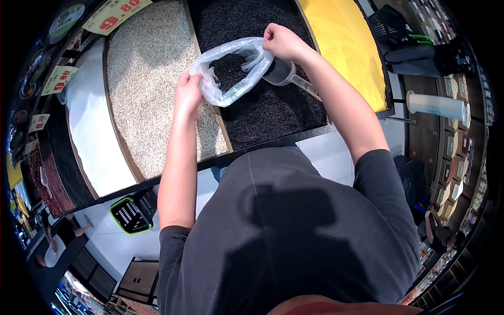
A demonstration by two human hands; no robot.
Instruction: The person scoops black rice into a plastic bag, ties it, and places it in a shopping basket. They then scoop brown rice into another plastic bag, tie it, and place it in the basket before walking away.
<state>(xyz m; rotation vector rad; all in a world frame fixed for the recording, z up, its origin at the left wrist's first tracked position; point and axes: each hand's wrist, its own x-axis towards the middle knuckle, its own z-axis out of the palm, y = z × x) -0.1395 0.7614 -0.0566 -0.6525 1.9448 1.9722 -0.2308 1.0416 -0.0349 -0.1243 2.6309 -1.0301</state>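
My left hand point(188, 90) pinches one side of the rim of a clear plastic bag point(231, 71), fingers pressed together on the film. My right hand point(283, 42) pinches the opposite side, fingers curled shut on it. I hold the two pinches apart, which keeps the bag's mouth stretched open.

The bag hangs in the air over the black grain bin point(262, 113), above its left half and close to the divider it shares with the pale grain bin point(152, 79). One clear scoop point(287, 77) lies in the black grain just beneath my right hand, handle pointing toward the bin's right edge, within easy reach.

I count one bag, one scoop and four bins side by side before me: the white rice bin point(92, 131), the pale one, the black one and the yellow grain bin point(344, 42). A price card point(113, 13) stands at the pale bin's far edge.
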